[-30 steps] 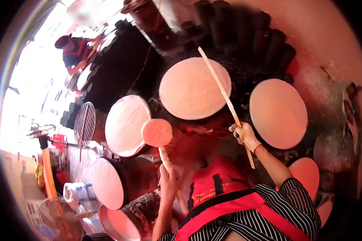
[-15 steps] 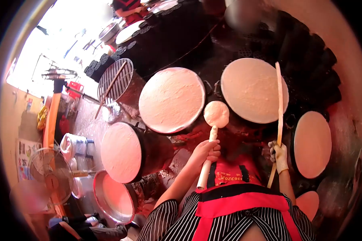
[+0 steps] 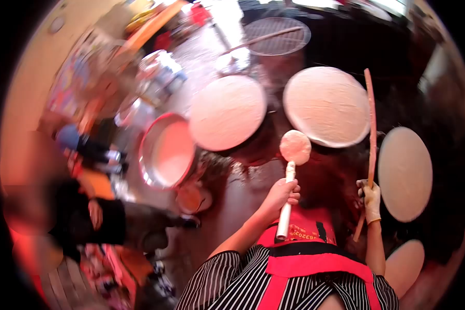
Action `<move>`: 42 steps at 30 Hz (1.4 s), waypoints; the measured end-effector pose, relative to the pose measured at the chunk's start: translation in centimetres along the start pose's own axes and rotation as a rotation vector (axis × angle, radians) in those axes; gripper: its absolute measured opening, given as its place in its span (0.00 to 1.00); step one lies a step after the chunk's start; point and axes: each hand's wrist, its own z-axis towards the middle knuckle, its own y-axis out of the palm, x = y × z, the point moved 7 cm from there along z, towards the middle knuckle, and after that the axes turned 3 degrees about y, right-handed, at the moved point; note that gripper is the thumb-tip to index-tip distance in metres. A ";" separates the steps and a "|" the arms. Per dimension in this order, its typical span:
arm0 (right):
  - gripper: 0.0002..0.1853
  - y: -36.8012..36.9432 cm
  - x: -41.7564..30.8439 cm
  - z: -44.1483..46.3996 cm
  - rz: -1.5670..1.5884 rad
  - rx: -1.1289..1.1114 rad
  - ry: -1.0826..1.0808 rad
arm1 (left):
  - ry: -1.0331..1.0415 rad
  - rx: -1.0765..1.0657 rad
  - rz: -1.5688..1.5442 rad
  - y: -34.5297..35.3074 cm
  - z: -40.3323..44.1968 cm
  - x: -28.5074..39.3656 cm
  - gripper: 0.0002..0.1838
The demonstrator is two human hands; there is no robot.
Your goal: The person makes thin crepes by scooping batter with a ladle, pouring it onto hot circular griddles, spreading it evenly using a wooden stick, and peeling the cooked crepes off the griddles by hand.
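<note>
My left hand (image 3: 283, 195), bare, is wrapped round the pale handle of a round-headed tool (image 3: 295, 147), whose head is coated with something pale. In my right hand (image 3: 370, 199), which wears a light glove, a long flat wooden stick (image 3: 370, 124) is gripped, pointing upward. Beyond the tool's head lies a large round surface covered in a pale layer (image 3: 327, 106). A similar pale round (image 3: 227, 112) is to its left, and another (image 3: 405, 174) stands right of the stick. Left of centre, a red-rimmed basin (image 3: 145, 137) contains a pale, smooth mass.
A round grill (image 3: 289, 49) with a stick across it is at the top. Two people are at the left, one in dark clothes (image 3: 106, 222), seated, the other with a blue top (image 3: 68, 137). Lower right shows one more pale round (image 3: 405, 266).
The view has swung left: the basin and grill have shifted, and the people at the left show more. Both hands keep their hold on the tool and the stick.
</note>
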 end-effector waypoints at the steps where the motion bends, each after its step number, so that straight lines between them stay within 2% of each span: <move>1: 0.15 1.3 -1.8 0.3 -0.050 -0.024 0.014 | 0.036 0.033 -0.012 -0.3 -0.9 0.3 0.06; 4: 0.15 5.1 -2.2 4.1 -0.162 -0.173 -0.118 | 0.114 0.112 -0.099 -2.7 -3.0 0.8 0.06; 7: 0.12 9.2 -4.2 4.6 -0.188 -0.260 -0.137 | 0.165 0.122 -0.197 -4.3 -4.1 1.7 0.06; 11: 0.10 13.2 -6.7 4.2 -0.316 -0.302 -0.180 | 0.174 0.035 -0.362 -5.9 -5.3 2.7 0.06; 15: 0.10 16.7 -9.0 6.3 -0.485 -0.253 -0.200 | 0.222 0.040 -0.355 -7.1 -6.0 6.5 0.06; 18: 0.12 20.1 -11.8 7.5 -0.697 -0.144 -0.686 | 0.182 -0.016 -0.313 -8.4 -4.9 9.1 0.06; 19: 0.13 21.3 -12.7 7.1 -0.860 -0.053 -0.733 | 0.176 -0.069 -0.344 -8.8 -5.0 10.1 0.06; 20: 0.17 22.5 -13.6 6.3 -0.888 -0.010 -0.720 | 0.155 -0.056 -0.329 -9.7 -4.7 11.0 0.05; 21: 0.23 23.5 -13.3 7.1 -0.891 0.091 -0.815 | 0.169 -0.102 -0.376 -10.9 -4.2 11.6 0.04; 22: 0.32 24.8 -13.8 6.4 -0.999 0.012 -0.627 | 0.192 -0.042 -0.289 -11.5 -4.5 12.6 0.03; 24: 0.45 26.5 -12.8 8.1 -1.107 0.081 -0.788 | 0.195 -0.068 -0.319 -13.0 -4.3 14.1 0.05; 27: 0.35 27.3 -13.4 7.9 -1.308 0.137 -0.689 | 0.217 -0.018 -0.347 -14.0 -5.1 15.7 0.07; 30: 0.19 27.0 -13.8 7.9 -1.205 0.165 -0.813 | 0.239 -0.049 -0.399 -15.6 -5.1 16.8 0.07; 32: 0.15 26.6 -13.7 8.5 -1.186 0.204 -0.842 | 0.249 -0.034 -0.412 -16.0 -5.2 17.5 0.07; 34: 0.11 25.9 -13.9 8.3 -1.164 0.270 -0.911 | 0.283 -0.027 -0.430 -16.3 -5.1 17.9 0.07; 40: 0.08 25.6 -14.1 8.5 -1.241 0.156 -1.047 | 0.354 0.011 -0.455 -15.9 -4.6 18.4 0.08; 42: 0.06 25.2 -16.4 7.6 -1.354 0.203 -0.979 | 0.369 0.024 -0.441 -15.6 -5.0 18.1 0.08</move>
